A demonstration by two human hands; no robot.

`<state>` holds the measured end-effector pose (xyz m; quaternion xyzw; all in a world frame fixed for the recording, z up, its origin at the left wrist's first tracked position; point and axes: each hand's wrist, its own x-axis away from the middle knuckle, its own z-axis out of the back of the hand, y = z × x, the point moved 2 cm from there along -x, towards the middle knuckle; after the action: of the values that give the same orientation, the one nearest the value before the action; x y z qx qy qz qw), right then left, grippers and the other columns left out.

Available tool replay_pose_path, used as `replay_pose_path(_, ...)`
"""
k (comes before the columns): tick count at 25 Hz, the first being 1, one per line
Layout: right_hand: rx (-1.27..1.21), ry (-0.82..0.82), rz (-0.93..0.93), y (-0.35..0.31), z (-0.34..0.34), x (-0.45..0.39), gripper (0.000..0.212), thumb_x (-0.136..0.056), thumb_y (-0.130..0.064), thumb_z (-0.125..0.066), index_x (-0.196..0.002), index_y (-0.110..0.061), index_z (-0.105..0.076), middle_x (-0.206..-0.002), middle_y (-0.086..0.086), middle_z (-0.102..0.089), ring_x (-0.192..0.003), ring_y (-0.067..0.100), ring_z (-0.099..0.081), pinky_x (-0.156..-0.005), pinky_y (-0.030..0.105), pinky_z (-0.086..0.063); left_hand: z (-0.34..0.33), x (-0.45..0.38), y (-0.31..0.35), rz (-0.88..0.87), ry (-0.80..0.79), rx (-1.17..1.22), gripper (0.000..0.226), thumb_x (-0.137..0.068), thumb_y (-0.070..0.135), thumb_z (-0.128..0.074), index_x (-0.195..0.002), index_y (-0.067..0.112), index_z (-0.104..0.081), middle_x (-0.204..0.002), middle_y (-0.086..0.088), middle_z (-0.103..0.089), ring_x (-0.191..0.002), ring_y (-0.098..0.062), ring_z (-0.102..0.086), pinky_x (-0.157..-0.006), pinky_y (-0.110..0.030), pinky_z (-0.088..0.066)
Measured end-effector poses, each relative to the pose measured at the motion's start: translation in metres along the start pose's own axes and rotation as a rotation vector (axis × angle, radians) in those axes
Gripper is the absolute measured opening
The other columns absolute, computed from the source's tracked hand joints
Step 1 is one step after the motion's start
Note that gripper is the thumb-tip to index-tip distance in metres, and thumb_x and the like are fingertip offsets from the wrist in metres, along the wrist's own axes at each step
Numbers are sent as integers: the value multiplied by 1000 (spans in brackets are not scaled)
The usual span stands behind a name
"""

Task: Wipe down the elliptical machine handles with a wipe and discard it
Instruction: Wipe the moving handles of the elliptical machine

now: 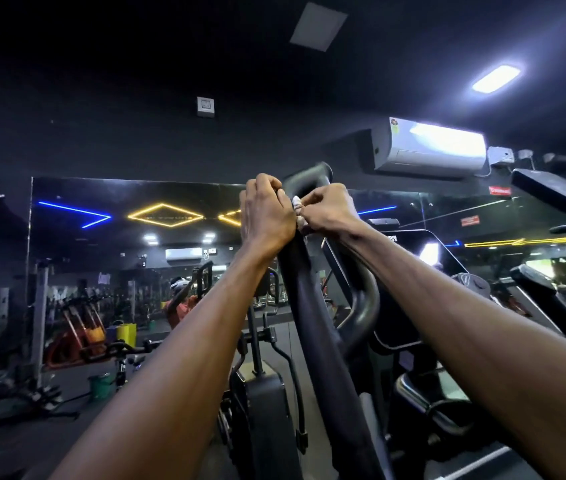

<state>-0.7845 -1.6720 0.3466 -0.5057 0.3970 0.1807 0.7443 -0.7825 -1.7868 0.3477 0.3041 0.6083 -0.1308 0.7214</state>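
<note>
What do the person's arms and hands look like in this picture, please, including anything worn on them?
Both arms are bare along all that shows: no sleeves reach into view. The left hand and the right hand wear no gloves, and no watch, band or ring shows. Veins and tendons stand out along the forearms and wrists.

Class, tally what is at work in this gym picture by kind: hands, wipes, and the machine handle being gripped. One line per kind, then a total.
Hands: 2, the left hand and the right hand
Wipes: 1, a white wipe pinched against the handle
Elliptical handle being gripped: 1
Total: 4
</note>
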Motion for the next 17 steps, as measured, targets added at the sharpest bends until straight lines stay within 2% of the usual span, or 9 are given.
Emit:
replay_pose_path(2,20,82,12,-2,0,-12,16,-84,-22,-71,-71,-14,-70,-75,5,-67,-66,9,-63,-52,8,-41,-3,-7,5,63,13,49,11,-95,10,-42,-100,15,-51,-98,-1,-52,-89,-15,-46,-68,-23,-33)
replay_pose_path(4,34,232,32,-5,-1,-21,19,-84,-17,-67,-69,-6,-69,-79,9,-68,-85,23,-62,-68,21,-45,-8,-9,8,109,47,79,14,-93,5,-40,-96,15,-50,-94,-1,-53,-84,-15,-46,-60,-23,-30)
replay_pose_path(5,42,260,40,-5,-1,-24,18,-83,-14,-65,-69,-4,-69,-77,10,-68,-88,27,-62,-71,26,-47,-9,-8,8,118,70,86,15,-93,5,-40,-96,15,-51,-94,-1,-54,-83,-15,-46,-61,-24,-30)
replay_pose_path(9,109,164,106,-2,-3,-31,13,-79,-16,-67,-68,-9,-70,-81,10,-71,-87,24,-65,-68,24,-45,-13,-11,1,106,116,118,15,-96,10,-43,-100,12,-58,-98,-2,-59,-84,-13,-49,-62,-18,-30)
replay_pose_path(11,53,236,75,-5,-2,-29,10,-79,-12,-66,-74,-5,-71,-77,5,-66,-78,23,-63,-67,28,-49,-14,-12,-1,93,122,135,15,-96,10,-44,-99,11,-59,-98,-3,-60,-84,-13,-49,-59,-9,-32)
replay_pose_path(13,46,256,34,-7,-4,-24,9,-80,-8,-65,-78,-1,-69,-72,4,-57,-67,22,-55,-66,30,-47,-14,-12,-1,79,136,151,15,-96,9,-45,-98,11,-60,-98,-5,-62,-85,-13,-50,-61,-7,-33)
replay_pose_path(15,60,263,30,-8,-4,-20,9,-80,-8,-65,-76,-2,-68,-75,6,-58,-72,24,-55,-69,31,-50,-14,-11,-3,75,135,155,15,-96,9,-45,-98,11,-60,-98,-5,-62,-85,-13,-51,-58,-4,-34)
replay_pose_path(17,62,340,25,-15,2,-23,7,-79,-5,-66,-73,-2,-65,-75,8,-59,-79,29,-60,-75,37,-55,-14,-11,-4,70,140,167,14,-97,10,-46,-97,11,-60,-97,-4,-62,-84,-13,-52,-57,0,-33)
